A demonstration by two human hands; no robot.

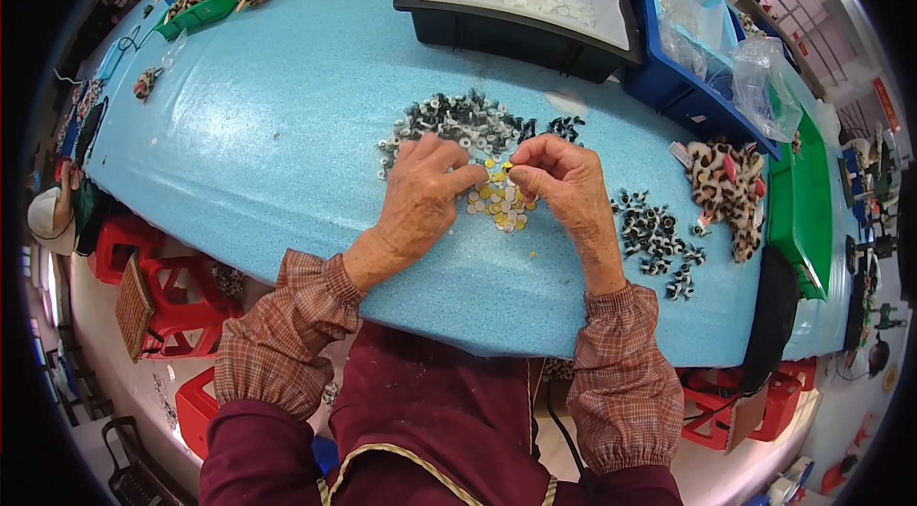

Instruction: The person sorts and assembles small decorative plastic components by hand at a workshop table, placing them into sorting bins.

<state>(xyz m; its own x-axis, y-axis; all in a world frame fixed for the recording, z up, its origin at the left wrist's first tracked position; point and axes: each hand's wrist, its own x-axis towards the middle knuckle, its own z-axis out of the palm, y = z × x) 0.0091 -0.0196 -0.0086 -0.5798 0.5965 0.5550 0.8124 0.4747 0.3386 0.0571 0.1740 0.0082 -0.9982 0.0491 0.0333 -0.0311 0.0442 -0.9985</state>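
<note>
Sleeves (621, 372) of brown check angle inward over the blue table (258, 143). Our right hand (568, 186) is raised, thumb and forefinger pinched on a small yellow-and-black piece (508, 168) just above the pile of yellow and white discs (502, 208). Our left hand (422, 196) bends palm down, fingers curled at the near edge of the grey and black pegs (458, 119), one digit reaching toward the right; whether its fingertips grip anything, we cannot tell.

Red plastic stools (127, 237) stand lower left; at right, a green tray (802, 200); upper right, a clear plastic bag (766, 86) overhangs a blue crate (680, 91).
</note>
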